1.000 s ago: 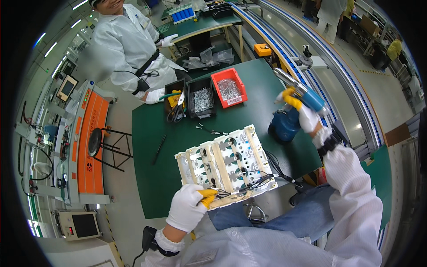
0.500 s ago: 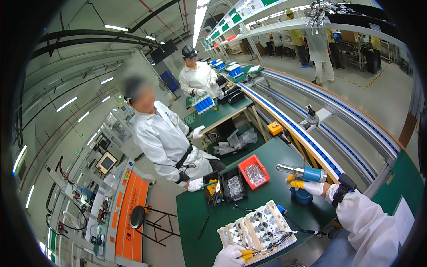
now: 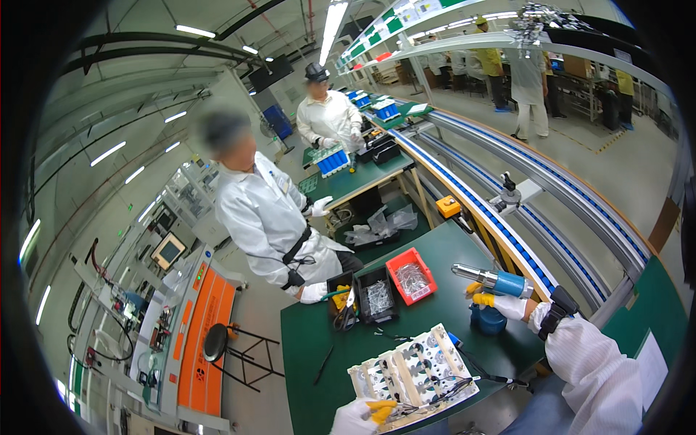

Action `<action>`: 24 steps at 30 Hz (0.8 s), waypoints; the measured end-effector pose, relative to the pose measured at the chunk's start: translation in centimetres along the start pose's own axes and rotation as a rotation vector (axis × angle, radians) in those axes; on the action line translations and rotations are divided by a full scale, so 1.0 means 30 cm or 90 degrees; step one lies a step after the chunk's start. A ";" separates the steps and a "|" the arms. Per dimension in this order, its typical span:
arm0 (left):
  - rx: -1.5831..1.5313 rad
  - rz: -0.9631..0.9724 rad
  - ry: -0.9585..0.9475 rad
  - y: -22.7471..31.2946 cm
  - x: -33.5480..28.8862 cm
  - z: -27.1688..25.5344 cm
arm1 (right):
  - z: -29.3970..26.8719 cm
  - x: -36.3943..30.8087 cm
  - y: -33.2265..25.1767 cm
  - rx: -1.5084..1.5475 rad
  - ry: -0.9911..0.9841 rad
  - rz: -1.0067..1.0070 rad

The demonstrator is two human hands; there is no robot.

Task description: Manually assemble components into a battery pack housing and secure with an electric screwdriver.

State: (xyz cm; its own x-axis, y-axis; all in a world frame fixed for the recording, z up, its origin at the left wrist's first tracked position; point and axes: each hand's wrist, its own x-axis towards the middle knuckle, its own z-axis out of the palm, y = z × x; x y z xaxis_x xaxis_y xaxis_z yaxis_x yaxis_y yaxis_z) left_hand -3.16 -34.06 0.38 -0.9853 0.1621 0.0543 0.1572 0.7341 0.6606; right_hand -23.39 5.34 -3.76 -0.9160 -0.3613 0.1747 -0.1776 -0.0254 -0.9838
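Right hand (image 3: 509,307) curled round tool (image 3: 512,283), nozzle toward 10 o'clock. Left hand (image 3: 354,418) at frame's (image 3: 412,380) 8 o'clock corner; whether gripping, cannot tell. Frame on counter (image 3: 301,341), tool at its 2 o'clock. Step seems tool handling; next move calls for wires (image 3: 457,388) clear. Counted: one tool, one frame, two black bins (image 3: 380,319), one red bin (image 3: 396,272).

Bright light from ceiling tubes (image 3: 334,30); fisheye edges bent, corners black; nearer co-worker's head (image 3: 225,133) blurred.
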 end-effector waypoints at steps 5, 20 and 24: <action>-0.711 -0.072 -0.301 -0.148 -0.164 -0.182 | -0.014 -0.039 -0.043 0.050 0.026 0.052; 0.160 -0.852 0.442 -1.348 -0.035 -0.177 | 0.006 -0.022 -0.023 0.034 -0.003 -0.003; 0.293 -0.710 0.387 -1.256 0.001 -0.175 | 0.013 -0.032 -0.088 -0.042 0.013 0.047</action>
State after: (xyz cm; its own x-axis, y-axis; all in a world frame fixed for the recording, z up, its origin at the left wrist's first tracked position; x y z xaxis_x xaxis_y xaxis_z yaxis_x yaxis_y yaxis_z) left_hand -9.47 -65.18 -20.57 -0.4561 -0.8881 0.0579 -0.8499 0.4539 0.2676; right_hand -21.89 5.40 -1.34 -0.9347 -0.3402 0.1028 -0.1315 0.0625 -0.9893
